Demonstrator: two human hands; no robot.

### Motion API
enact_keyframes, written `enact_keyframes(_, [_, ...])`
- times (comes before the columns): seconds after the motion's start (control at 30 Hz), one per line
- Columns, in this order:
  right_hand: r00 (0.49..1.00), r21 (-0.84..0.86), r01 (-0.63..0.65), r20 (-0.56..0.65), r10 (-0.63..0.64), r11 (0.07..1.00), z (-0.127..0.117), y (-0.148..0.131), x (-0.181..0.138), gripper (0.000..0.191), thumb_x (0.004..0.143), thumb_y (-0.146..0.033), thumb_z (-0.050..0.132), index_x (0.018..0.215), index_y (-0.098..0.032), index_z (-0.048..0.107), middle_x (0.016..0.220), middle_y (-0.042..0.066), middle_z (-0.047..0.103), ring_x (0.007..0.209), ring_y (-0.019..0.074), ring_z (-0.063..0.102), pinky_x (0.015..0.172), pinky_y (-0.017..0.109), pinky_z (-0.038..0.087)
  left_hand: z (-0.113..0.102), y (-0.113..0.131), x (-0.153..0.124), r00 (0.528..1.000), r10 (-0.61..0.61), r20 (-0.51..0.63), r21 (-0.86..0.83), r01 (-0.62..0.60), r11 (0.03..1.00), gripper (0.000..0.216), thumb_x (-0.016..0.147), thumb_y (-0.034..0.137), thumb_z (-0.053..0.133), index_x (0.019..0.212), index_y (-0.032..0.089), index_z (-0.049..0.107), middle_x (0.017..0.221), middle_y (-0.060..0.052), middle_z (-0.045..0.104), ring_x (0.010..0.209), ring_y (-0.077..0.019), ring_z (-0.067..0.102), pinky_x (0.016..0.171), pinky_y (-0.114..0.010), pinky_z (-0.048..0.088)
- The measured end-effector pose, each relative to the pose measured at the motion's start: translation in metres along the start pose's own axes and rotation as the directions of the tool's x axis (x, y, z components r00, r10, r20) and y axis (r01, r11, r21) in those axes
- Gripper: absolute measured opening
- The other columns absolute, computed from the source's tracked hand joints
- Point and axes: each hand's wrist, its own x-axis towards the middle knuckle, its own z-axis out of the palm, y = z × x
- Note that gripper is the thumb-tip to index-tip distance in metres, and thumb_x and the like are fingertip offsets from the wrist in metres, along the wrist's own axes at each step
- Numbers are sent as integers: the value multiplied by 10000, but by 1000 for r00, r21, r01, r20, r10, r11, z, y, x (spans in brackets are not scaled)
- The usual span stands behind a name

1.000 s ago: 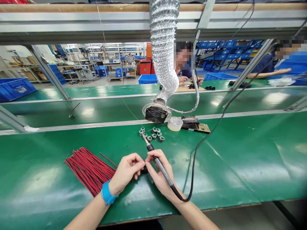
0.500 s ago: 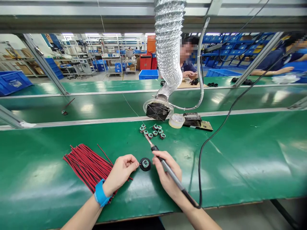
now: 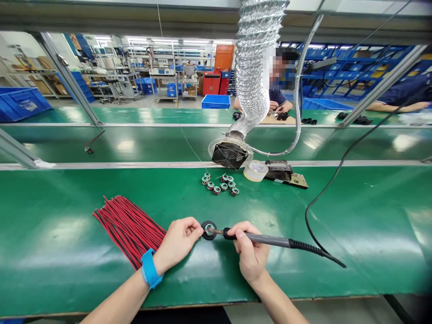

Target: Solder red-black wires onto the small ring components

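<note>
A small round green circuit board [image 3: 209,228] sits in a black round holder [image 3: 209,236] on the bench. My left hand [image 3: 180,238], with a blue band at its wrist, is closed in a pinch at the holder's left edge. A bit of red wire [image 3: 204,231] shows between its fingertips and the board. My right hand [image 3: 251,249] grips a soldering iron [image 3: 270,240] held nearly level. The iron's tip touches or almost touches the board, from the right. Beside my left forearm lies a bundle of red and black wires [image 3: 130,227].
Several small round boards [image 3: 223,186] lie behind the holder. Further back are a fume extractor [image 3: 230,155] with a foil duct, a tape roll [image 3: 255,171] and a metal stand [image 3: 286,173]. The iron's cable [image 3: 312,202] crosses the right side. Another person's hands [image 3: 280,107] are across the bench.
My right hand has swung the soldering iron from pointing up at the loose boards to lying nearly level, its tip now at the board in the holder. My left hand keeps its pinch. The view shifted slightly.
</note>
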Motion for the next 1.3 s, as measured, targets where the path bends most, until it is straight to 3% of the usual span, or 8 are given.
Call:
enact_keyframes(0.57, [999,8,-42,7,42,999,2,4,0,328,984,-329,526,740,-203,705,609,26,610,574,189,609,477,277,430,2,2,0,1000,-1,-21,0,1,1000,319,832,464,602,756,158,645,619,20,493,604,-146,421,572,-265,300])
enact_keyframes(0.87, [990,158,-126,-47,135,979,3,4,-1,308,976,-344,548,750,-188,688,476,-51,446,341,89,317,344,214,223,2,3,1,1000,-6,-26,-6,6,1000,313,820,470,613,747,167,645,619,19,509,602,-149,437,573,-265,313])
enact_keyframes(1.17, [993,143,-119,-8,122,983,3,4,-2,316,993,-356,553,777,-176,699,494,-44,460,356,89,339,359,220,241,1,1,2,1000,2,-1,-10,-2,1000,303,825,461,603,761,166,628,665,4,549,628,-154,460,586,-269,324])
enact_keyframes(1.3, [996,56,-88,16,87,995,1,6,-2,350,1003,-382,531,776,-180,704,584,3,566,386,100,379,369,236,274,-1,3,2,1000,5,16,-6,-5,1000,286,823,446,603,760,168,627,665,8,549,637,-152,467,598,-264,337])
